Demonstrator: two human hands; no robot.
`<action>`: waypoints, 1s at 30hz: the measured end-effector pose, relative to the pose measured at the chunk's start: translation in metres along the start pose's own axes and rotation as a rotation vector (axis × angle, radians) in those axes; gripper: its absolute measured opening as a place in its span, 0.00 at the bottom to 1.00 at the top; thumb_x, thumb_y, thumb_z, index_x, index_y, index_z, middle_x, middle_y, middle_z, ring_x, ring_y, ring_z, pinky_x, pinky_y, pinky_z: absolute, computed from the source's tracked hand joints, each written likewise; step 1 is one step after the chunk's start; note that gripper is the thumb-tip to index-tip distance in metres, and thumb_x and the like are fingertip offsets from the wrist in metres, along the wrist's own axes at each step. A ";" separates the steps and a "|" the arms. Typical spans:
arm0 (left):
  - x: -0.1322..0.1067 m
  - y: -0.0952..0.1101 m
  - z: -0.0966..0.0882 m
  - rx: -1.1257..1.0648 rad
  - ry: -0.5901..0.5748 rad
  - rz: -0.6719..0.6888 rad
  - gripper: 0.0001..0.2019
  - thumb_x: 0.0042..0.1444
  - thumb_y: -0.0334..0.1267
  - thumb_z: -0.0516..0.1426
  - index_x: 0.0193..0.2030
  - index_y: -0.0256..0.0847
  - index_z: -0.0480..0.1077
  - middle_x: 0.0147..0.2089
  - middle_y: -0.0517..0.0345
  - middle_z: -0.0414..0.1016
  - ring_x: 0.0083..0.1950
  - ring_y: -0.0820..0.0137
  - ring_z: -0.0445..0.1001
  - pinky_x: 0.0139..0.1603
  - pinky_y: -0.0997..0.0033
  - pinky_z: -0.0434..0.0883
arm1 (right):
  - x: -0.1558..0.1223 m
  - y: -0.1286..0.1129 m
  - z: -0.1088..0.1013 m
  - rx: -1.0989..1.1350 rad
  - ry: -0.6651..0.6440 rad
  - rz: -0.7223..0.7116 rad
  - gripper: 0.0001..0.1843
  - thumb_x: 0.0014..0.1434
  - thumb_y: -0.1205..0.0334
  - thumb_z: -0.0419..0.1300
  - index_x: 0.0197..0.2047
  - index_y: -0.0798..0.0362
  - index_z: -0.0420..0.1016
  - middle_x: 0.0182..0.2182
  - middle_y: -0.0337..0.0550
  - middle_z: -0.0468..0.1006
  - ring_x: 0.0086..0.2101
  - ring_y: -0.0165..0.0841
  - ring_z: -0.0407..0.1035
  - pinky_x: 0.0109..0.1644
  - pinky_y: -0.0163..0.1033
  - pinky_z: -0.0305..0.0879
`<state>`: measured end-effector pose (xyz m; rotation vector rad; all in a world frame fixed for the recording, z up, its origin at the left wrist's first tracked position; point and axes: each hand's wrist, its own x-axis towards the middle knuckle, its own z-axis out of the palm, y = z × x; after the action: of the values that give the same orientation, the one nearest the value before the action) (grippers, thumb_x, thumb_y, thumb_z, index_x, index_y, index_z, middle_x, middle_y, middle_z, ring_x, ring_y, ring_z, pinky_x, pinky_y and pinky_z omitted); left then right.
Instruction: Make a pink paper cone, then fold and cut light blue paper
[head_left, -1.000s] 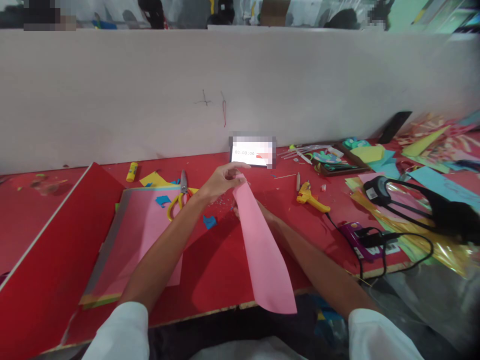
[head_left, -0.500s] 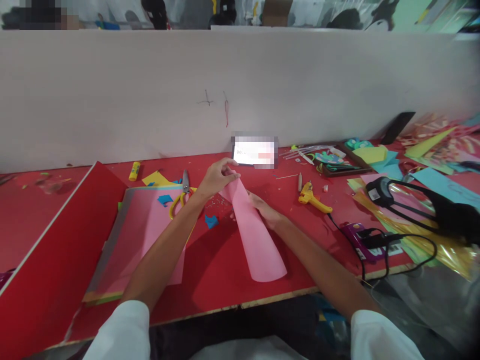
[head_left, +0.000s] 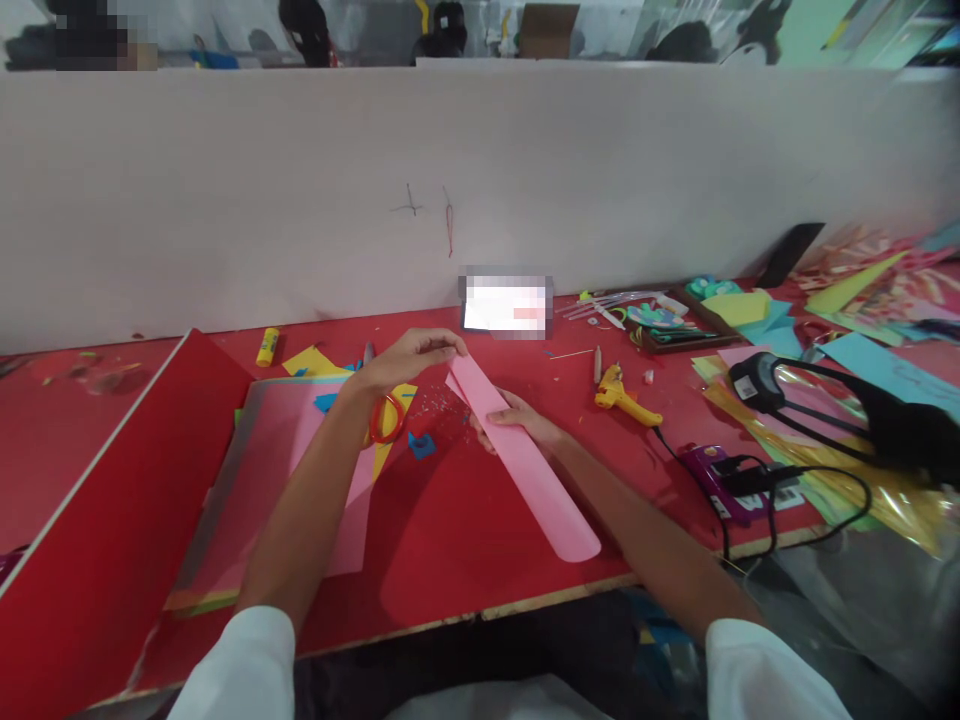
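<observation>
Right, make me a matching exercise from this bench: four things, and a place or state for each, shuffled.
Things
1. Long pink paper
2. Glue gun
3. Socket box
4. Small tube

Places and states
A. Purple, with a black plug on it
B. Yellow, beyond the stack of sheets, near the pale wall
C. Held by the left hand and the right hand
D. Yellow, with a black cord leading from its handle

Pairs: 1-C, 2-D, 3-A, 4-B

It's smooth, matt pink paper [head_left: 544, 490] here, shiny, crinkled gold wrap [head_left: 900, 505] there, plastic on the glue gun [head_left: 628, 400], matt cloth sleeves [head_left: 244, 665]!
</observation>
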<state>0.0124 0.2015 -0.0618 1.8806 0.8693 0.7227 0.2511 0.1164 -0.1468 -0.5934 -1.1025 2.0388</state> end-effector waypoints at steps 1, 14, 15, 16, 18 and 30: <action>-0.003 0.003 -0.004 -0.012 -0.028 -0.005 0.10 0.63 0.44 0.62 0.45 0.43 0.81 0.49 0.52 0.82 0.53 0.66 0.78 0.57 0.65 0.71 | 0.000 -0.001 0.001 -0.007 -0.019 -0.007 0.32 0.52 0.54 0.76 0.56 0.51 0.69 0.34 0.38 0.80 0.26 0.32 0.74 0.28 0.37 0.70; -0.006 0.009 -0.003 -0.120 -0.142 0.040 0.15 0.53 0.41 0.72 0.42 0.40 0.74 0.56 0.43 0.82 0.58 0.61 0.79 0.57 0.62 0.74 | -0.001 -0.006 0.006 0.017 -0.069 -0.025 0.34 0.53 0.50 0.76 0.58 0.49 0.69 0.34 0.37 0.80 0.25 0.30 0.71 0.27 0.36 0.68; -0.004 0.007 -0.001 -0.128 -0.128 0.043 0.15 0.53 0.42 0.72 0.41 0.40 0.74 0.54 0.44 0.82 0.56 0.62 0.80 0.56 0.63 0.74 | 0.000 -0.005 0.007 0.024 -0.068 -0.029 0.34 0.54 0.49 0.76 0.59 0.49 0.69 0.35 0.38 0.80 0.25 0.30 0.71 0.27 0.36 0.69; -0.003 0.005 0.000 -0.131 -0.114 0.045 0.15 0.53 0.42 0.72 0.40 0.40 0.74 0.53 0.44 0.83 0.54 0.63 0.80 0.55 0.63 0.74 | 0.000 -0.003 0.008 0.027 -0.069 -0.035 0.33 0.56 0.47 0.75 0.59 0.48 0.69 0.36 0.39 0.80 0.26 0.30 0.72 0.28 0.36 0.70; -0.002 0.001 0.001 -0.124 -0.088 0.041 0.15 0.52 0.42 0.72 0.40 0.40 0.74 0.50 0.47 0.83 0.51 0.64 0.80 0.53 0.64 0.74 | 0.003 0.002 0.010 0.009 -0.073 -0.051 0.33 0.60 0.43 0.72 0.61 0.48 0.69 0.40 0.43 0.82 0.29 0.32 0.75 0.32 0.38 0.73; 0.013 -0.019 0.016 -0.007 0.117 -0.038 0.16 0.51 0.42 0.70 0.43 0.42 0.74 0.33 0.61 0.71 0.34 0.74 0.68 0.34 0.74 0.64 | 0.027 0.017 0.004 -0.515 0.443 -0.445 0.29 0.62 0.28 0.62 0.46 0.46 0.74 0.43 0.43 0.77 0.44 0.38 0.70 0.51 0.43 0.69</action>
<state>0.0270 0.2105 -0.0844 1.8249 0.9726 0.8172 0.2252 0.1288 -0.1606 -0.9067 -1.3392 1.1688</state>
